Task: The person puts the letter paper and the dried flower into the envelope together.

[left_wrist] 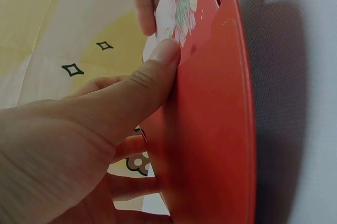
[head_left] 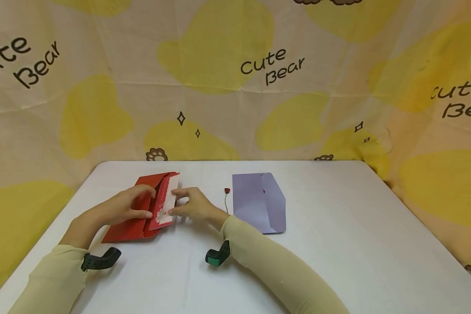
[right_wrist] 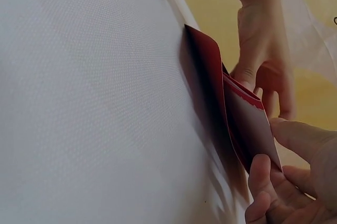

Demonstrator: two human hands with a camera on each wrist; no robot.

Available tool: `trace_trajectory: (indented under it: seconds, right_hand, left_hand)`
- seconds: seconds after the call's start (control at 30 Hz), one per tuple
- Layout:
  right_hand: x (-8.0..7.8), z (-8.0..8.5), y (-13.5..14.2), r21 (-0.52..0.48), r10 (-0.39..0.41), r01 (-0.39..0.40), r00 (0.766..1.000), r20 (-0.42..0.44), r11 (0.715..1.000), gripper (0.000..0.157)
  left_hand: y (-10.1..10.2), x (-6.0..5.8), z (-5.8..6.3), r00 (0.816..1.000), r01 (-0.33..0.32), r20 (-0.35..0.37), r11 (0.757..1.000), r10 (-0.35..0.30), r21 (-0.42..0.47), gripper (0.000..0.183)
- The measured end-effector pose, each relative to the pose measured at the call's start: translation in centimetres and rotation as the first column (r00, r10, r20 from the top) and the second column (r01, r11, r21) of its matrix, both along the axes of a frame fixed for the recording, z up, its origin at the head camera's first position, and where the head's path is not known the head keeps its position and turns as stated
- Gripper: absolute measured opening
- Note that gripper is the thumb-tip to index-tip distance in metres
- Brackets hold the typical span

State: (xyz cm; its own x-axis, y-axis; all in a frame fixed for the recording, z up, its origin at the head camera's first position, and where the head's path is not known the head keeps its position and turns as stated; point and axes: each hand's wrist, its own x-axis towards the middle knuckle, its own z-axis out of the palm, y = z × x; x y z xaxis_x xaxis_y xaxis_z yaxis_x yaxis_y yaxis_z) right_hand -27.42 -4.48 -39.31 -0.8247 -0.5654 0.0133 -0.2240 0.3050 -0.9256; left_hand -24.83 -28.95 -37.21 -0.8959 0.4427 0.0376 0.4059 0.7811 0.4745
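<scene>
A red envelope (head_left: 131, 229) lies on the left of the table with its mouth toward the right. Partly inside that mouth is a red-and-white card (head_left: 167, 200) with printed flowers, its right side tilted up off the table. My right hand (head_left: 196, 205) pinches the card's outer edge between thumb and fingers. Over the envelope's mouth, my left hand (head_left: 121, 206) holds the envelope, thumb at the near side and fingers farther back. The left wrist view shows the thumb (left_wrist: 142, 84) on the red paper beside the flowers. The card's inner end is hidden inside the envelope.
A lilac envelope (head_left: 249, 203) lies right of my right hand, its flap folded out to the right. Between them is a small dried red flower (head_left: 226, 191) on a thin stem. The white table (head_left: 357, 244) meets a patterned cloth (head_left: 220, 109) at the back.
</scene>
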Motion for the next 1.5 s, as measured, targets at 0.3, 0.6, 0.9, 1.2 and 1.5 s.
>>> trace_trajectory:
  seconds: [0.3, 0.6, 0.9, 1.2, 1.5]
  right_hand:
    - [0.1, 0.0, -0.7, 0.069, -0.007, 0.010, 0.998, -0.055, 0.998, 0.060]
    - [-0.2, 0.1, -1.4, 0.109, 0.018, -0.006, 0.994, -0.108, 0.994, 0.062]
    - [-0.4, 0.5, -2.1, 0.143, 0.025, -0.008, 0.993, -0.118, 0.990, 0.061]
    - [-0.9, 0.3, -2.8, 0.193, 0.030, -0.002, 0.990, -0.139, 0.981, 0.060]
    - [-0.9, 0.5, -3.5, 0.206, 0.026, 0.003, 0.990, -0.137, 0.979, 0.059]
  left_hand:
    - [-0.1, 0.0, -0.1, 1.000, 0.009, -0.012, 1.000, -0.008, 0.006, 0.053]
    - [0.0, 0.1, 0.1, 1.000, 0.013, -0.012, 1.000, -0.013, 0.018, 0.052]
    - [0.0, 0.0, 0.0, 1.000, -0.002, 0.009, 1.000, 0.001, 0.015, 0.050]
    - [-0.1, 0.0, 0.1, 1.000, 0.018, -0.007, 0.999, -0.018, 0.027, 0.049]
    - [-0.3, 0.0, -0.1, 0.999, 0.038, -0.026, 0.998, -0.037, 0.045, 0.049]
